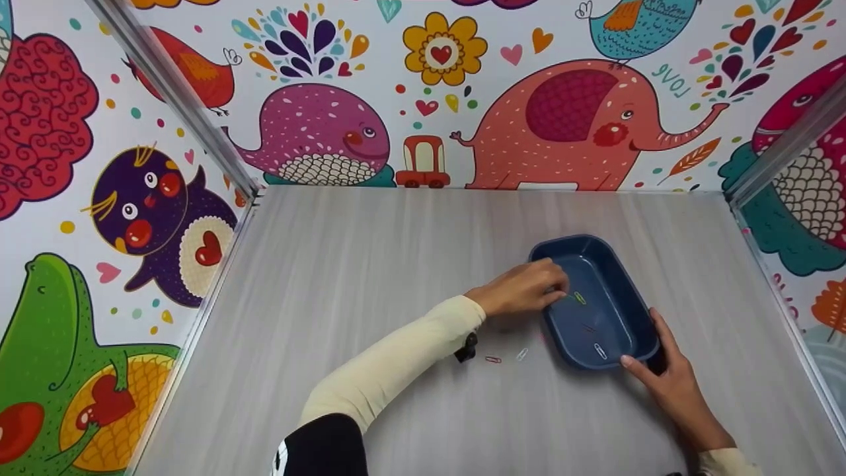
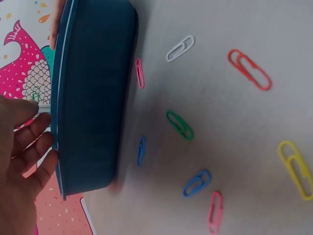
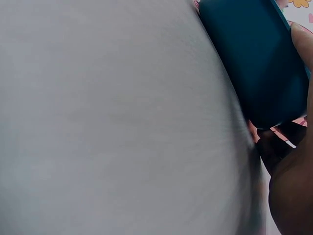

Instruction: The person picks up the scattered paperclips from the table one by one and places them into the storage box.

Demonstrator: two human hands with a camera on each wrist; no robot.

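My left hand point(image 1: 529, 287) is over the near-left rim of a dark blue plastic basin point(image 1: 598, 291), its fingertips inside. Between thumb and forefinger it pinches a green paper clip point(image 2: 35, 94), seen faintly in the left wrist view. My right hand point(image 1: 674, 380) grips the basin's near-right corner, thumb on the rim and fingers along the outer side. In the basin lie a yellow paper clip point(image 1: 579, 298), a dim reddish one point(image 1: 589, 328) and a white one point(image 1: 600, 351).
Several loose paper clips lie on the grey table left of the basin, among them a red one point(image 2: 249, 69), a white one point(image 2: 180, 48), a green one point(image 2: 179, 125) and a yellow one point(image 2: 296, 169). Printed cartoon panels point(image 1: 436, 99) wall the table's back and sides.
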